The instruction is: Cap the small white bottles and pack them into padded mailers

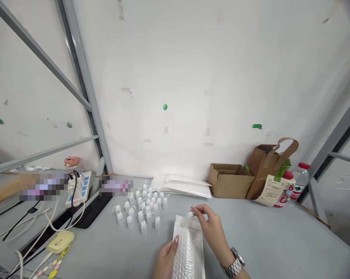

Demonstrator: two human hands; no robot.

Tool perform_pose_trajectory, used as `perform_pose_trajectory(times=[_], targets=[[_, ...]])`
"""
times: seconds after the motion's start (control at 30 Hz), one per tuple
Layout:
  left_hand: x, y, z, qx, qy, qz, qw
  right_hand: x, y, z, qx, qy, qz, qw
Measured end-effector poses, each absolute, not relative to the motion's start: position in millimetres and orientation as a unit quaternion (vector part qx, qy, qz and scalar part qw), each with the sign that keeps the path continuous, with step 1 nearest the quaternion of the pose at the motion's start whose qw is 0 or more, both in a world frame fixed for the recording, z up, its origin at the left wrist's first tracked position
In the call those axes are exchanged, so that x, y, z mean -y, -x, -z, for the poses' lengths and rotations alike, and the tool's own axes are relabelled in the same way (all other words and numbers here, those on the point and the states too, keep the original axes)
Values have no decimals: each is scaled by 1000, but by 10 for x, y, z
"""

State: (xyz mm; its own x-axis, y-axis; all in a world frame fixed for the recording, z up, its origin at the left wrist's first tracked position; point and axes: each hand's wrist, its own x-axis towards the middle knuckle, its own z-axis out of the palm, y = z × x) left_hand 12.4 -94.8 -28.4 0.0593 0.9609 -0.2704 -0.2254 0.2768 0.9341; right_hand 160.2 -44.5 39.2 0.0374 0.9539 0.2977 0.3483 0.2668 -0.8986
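Note:
A white bubble mailer (pixel 187 252) lies at the front of the table, with its top end facing away from me. My left hand (pixel 166 257) grips its left edge, thumb on top. At the mailer's top end, my right hand (pixel 208 223) pinches a small white-capped bottle (pixel 188 219) by its top. The bottle's lower part overlaps the mailer's top end; I cannot tell how far inside it is. Left of the mailer, several similar small bottles (pixel 143 227) stand in a group, many with white loops at their caps.
Flat white mailers (pixel 180 186) lie by the wall. Right of them stand a cardboard box (pixel 231 184), a paper bag (pixel 259 170) and red-capped bottles (pixel 302 178). On the left are a power strip (pixel 86 186), cables, a yellow case (pixel 60 241) and another person's arm (pixel 3 193).

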Motion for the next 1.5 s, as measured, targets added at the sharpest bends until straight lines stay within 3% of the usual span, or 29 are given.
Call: perform_pose_trajectory(times=[0.13, 0.37, 0.8, 0.87, 1.0, 1.07, 1.23, 1.37, 1.5], targets=[[963, -234, 312, -476, -366, -475, 643, 466, -1734, -284, 610, 536, -317, 490], [971, -333, 319, -468, -391, -459, 645, 403, -1730, -182, 574, 538, -436, 436], [928, -387, 164, -490, -350, -505, 618, 598, -1484, 1, 675, 561, -293, 380], [929, -381, 160, -485, -348, -504, 624, 594, -1524, 4, 674, 559, -282, 393], [940, -323, 122, -506, -328, -511, 613, 567, -1708, -26, 578, 596, -235, 506], [949, -300, 91, -522, -305, -513, 610, 556, -1802, -34, 533, 611, -287, 510], [981, -336, 76, -487, -294, -478, 669, 586, -1868, 1, 511, 521, -547, 410], [996, -381, 155, -484, -354, -443, 666, 611, -1856, -31, 469, 483, -564, 477], [995, -365, 199, -499, -360, -430, 661, 637, -1929, -170, 486, 462, -584, 457]])
